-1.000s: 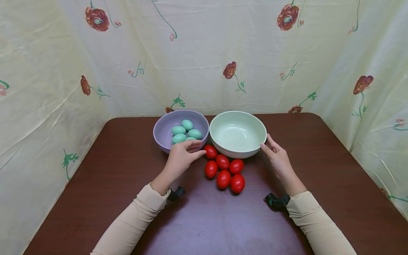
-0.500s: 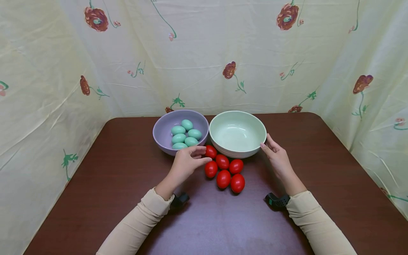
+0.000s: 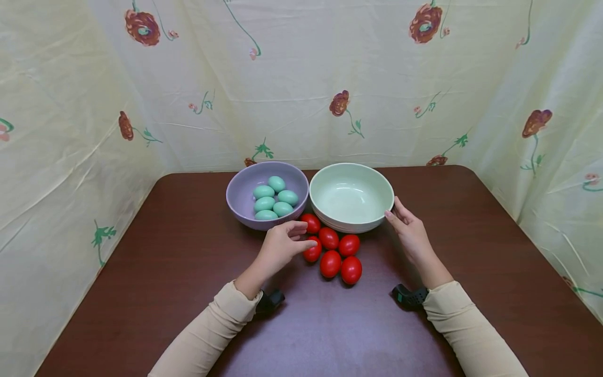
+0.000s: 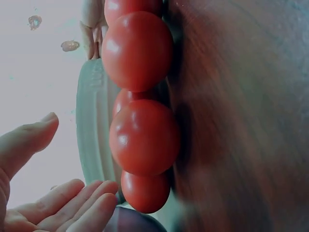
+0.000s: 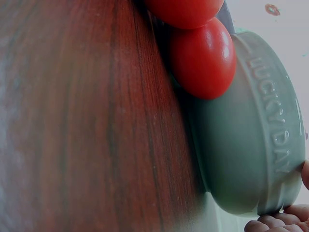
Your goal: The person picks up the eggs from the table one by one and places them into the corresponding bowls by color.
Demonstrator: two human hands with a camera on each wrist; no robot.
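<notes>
My left hand [image 3: 281, 246] hovers beside the red eggs, its thumb and fingers spread apart with nothing between them. In the head view its fingertips overlap the nearest red egg [image 3: 312, 251]; the left wrist view shows a gap between this hand [image 4: 63, 203] and the smooth, glossy eggs [image 4: 145, 137]. My right hand [image 3: 409, 233] holds the pale green bowl [image 3: 350, 228] at its right side, thumb at the rim and fingers against the outer wall. Raised lettering marks the wall of that bowl [image 5: 251, 140]. Its inside shows no eggs.
A purple bowl [image 3: 237, 209] holding several mint green eggs [image 3: 276, 184] stands left of the green one, rims close together. Several red eggs [image 3: 330, 264] lie clustered on the dark brown table [image 3: 165, 251] in front. A flowered cloth [image 3: 301, 104] hangs behind the table.
My left hand has drawn back from the purple bowl's front rim toward me and slightly right, to the red eggs, uncovering the front mint green eggs. My right hand stays on the bowl.
</notes>
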